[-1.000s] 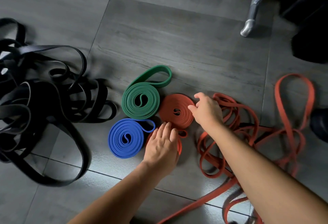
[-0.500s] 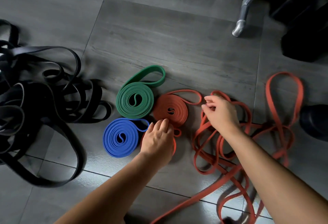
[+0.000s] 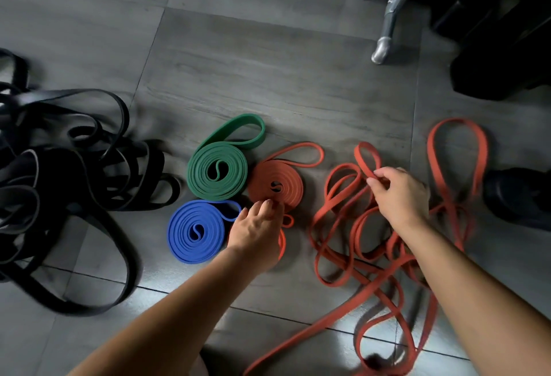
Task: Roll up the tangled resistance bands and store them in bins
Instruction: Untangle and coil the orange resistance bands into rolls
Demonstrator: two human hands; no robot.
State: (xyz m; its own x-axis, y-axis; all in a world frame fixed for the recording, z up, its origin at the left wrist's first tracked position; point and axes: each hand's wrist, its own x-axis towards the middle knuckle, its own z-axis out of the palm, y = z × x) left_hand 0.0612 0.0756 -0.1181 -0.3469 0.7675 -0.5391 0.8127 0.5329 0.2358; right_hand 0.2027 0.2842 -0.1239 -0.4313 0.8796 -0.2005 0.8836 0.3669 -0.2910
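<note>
Left hand (image 3: 256,232), seen from the head camera, lies with fairly straight fingers pressing the near rim of the orange coil (image 3: 277,186), which sits flat on the floor (image 3: 268,62) touching the green coil (image 3: 217,170) and just beside the blue coil (image 3: 195,231). A bit of orange band shows from under the palm; what it belongs to is hidden. Right hand (image 3: 401,196) is pinched on one strand at the top of the orange tangle (image 3: 357,244), thumb and fingers closed round it. The black tangle (image 3: 59,181) lies well apart on the far left. No bin is in view.

The likeliest trouble is the orange coil loosening. Its tail already stands out as an open loop on the far side, and only fingertip pressure holds the wraps, so lifting the left hand could let it spring wider. Pulling the pinched strand may also tighten the knots in the tangle instead of freeing one band, or drag loops across the finished coils.

A second ago the right hand was at the orange coil's right edge and no loop showed. Since then it has moved right into the tangle and taken a strand, and the tail has sprung out. The left hand has stayed put.
</note>
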